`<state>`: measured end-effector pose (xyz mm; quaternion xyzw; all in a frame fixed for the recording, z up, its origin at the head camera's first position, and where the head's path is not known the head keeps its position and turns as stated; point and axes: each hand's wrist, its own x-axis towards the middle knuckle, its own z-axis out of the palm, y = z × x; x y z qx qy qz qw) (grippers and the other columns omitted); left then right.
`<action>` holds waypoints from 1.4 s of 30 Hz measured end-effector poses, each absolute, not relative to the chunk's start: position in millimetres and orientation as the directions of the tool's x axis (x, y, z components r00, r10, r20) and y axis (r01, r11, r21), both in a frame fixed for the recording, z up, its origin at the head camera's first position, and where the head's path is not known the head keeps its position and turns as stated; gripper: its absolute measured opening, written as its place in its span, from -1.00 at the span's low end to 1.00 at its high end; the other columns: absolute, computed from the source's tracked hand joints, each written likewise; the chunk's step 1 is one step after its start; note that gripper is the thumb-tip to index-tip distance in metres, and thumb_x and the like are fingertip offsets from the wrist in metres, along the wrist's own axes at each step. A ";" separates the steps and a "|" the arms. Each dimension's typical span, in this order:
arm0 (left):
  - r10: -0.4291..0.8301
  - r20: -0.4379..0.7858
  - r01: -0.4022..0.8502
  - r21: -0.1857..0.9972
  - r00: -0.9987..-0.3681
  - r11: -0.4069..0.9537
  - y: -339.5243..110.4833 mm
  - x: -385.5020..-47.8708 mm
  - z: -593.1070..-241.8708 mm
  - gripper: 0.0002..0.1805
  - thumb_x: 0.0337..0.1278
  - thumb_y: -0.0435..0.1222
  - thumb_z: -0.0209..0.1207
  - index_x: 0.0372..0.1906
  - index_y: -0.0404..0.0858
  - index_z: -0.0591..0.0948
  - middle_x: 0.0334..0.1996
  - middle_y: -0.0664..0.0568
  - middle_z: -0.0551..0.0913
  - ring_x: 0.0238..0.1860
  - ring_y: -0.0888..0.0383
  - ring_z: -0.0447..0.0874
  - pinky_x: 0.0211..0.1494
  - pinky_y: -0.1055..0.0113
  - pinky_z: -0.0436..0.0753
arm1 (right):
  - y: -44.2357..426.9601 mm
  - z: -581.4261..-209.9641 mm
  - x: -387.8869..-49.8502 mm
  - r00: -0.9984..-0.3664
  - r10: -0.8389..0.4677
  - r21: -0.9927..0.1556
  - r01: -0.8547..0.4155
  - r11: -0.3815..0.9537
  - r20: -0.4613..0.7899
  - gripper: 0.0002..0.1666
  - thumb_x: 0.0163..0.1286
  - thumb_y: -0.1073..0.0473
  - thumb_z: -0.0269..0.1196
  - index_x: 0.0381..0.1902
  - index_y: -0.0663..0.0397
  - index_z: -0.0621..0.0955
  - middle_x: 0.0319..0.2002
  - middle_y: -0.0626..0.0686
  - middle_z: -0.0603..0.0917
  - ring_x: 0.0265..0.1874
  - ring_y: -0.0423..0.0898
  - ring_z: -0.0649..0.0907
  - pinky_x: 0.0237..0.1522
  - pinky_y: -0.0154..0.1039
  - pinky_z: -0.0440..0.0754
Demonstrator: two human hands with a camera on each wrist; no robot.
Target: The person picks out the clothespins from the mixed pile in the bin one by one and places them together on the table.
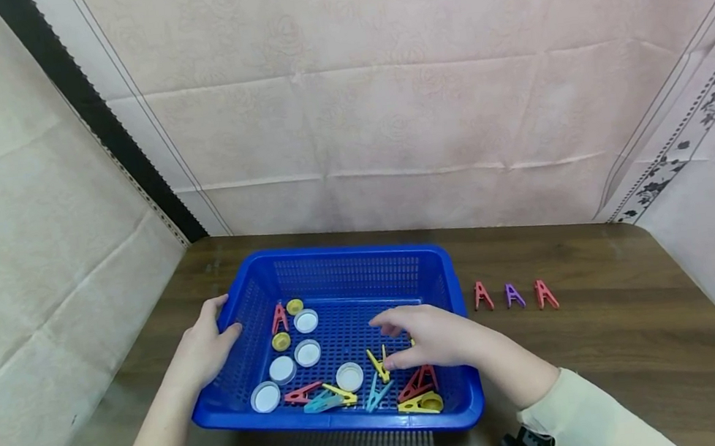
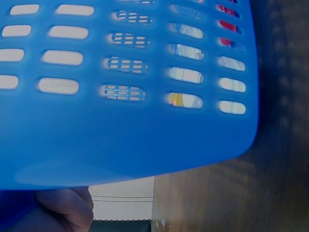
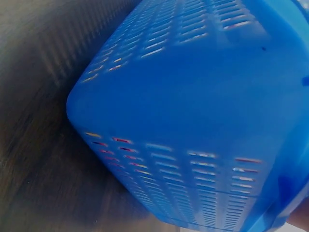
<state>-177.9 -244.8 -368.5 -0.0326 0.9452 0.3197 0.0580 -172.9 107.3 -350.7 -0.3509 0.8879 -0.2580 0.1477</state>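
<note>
A blue plastic basket [image 1: 334, 251] stands on the table, holding clothespins and round caps. My left hand [image 1: 205, 349] grips its left rim; in the left wrist view, fingers [image 2: 67, 205] curl at the rim. My right hand [image 1: 433, 336] is over the basket's right half, thumb and forefinger apart, with no thing visible between them. Its thumb tip is beside a yellow clothespin [image 1: 379, 368]. Close by lie a light-blue clothespin [image 1: 377, 394], a dark red one [image 1: 418, 384] and a yellow one [image 1: 418, 403]. The right wrist view shows only the basket's outside wall [image 3: 183, 96] clearly.
White caps [image 1: 283, 370] and yellow caps [image 1: 281, 342] lie in the basket's left half, near a red clothespin [image 1: 279, 319]. Right of the basket, a red [image 1: 482, 295], a purple [image 1: 514, 295] and another red clothespin [image 1: 545, 294] form a row. Cloth-covered walls [image 1: 385, 117] surround the wooden table [image 1: 609, 341].
</note>
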 end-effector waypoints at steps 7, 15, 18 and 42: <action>-0.028 -0.133 -0.103 0.597 -0.991 0.795 -247.0 -177.9 -368.3 -0.31 0.38 -0.14 -0.05 0.43 -0.32 -0.03 0.25 -0.48 0.24 0.12 -0.46 0.35 -0.02 -0.33 0.42 | 103.5 -351.9 -174.9 -0.679 -0.723 -0.570 -0.545 0.614 -0.130 -0.31 0.20 -0.20 0.27 0.24 -0.10 0.44 0.06 -0.01 0.60 0.03 -0.21 0.57 0.04 -0.15 0.54; -0.025 -0.129 -0.098 0.601 -0.991 0.793 -247.8 -179.4 -367.9 -0.30 0.38 -0.12 -0.05 0.43 -0.32 -0.03 0.25 -0.49 0.24 0.13 -0.45 0.35 -0.01 -0.34 0.41 | 100.0 -354.7 -177.4 -0.599 -0.772 -0.524 -0.597 0.607 -0.211 -0.37 0.21 -0.15 0.28 0.20 -0.05 0.51 0.11 -0.09 0.57 0.07 -0.20 0.54 0.10 -0.16 0.50; -0.027 -0.129 -0.100 0.598 -0.991 0.796 -248.2 -179.5 -368.4 -0.30 0.38 -0.13 -0.05 0.43 -0.32 -0.04 0.25 -0.48 0.24 0.12 -0.45 0.35 -0.02 -0.34 0.42 | 99.0 -357.4 -177.3 -0.568 -0.788 -0.503 -0.622 0.600 -0.238 -0.38 0.21 -0.11 0.31 0.20 -0.06 0.52 0.12 -0.12 0.56 0.10 -0.21 0.52 0.12 -0.16 0.48; -0.029 -0.122 -0.097 0.604 -0.992 0.791 -247.0 -181.0 -372.4 -0.32 0.37 -0.15 -0.04 0.42 -0.32 -0.01 0.25 -0.46 0.25 0.12 -0.43 0.37 0.01 -0.32 0.42 | 91.1 -369.1 -175.8 -0.497 -0.762 -0.453 -0.614 0.647 -0.415 -0.39 0.14 -0.07 0.37 0.18 -0.24 0.53 -0.04 -0.18 0.62 -0.08 -0.26 0.56 -0.04 -0.22 0.55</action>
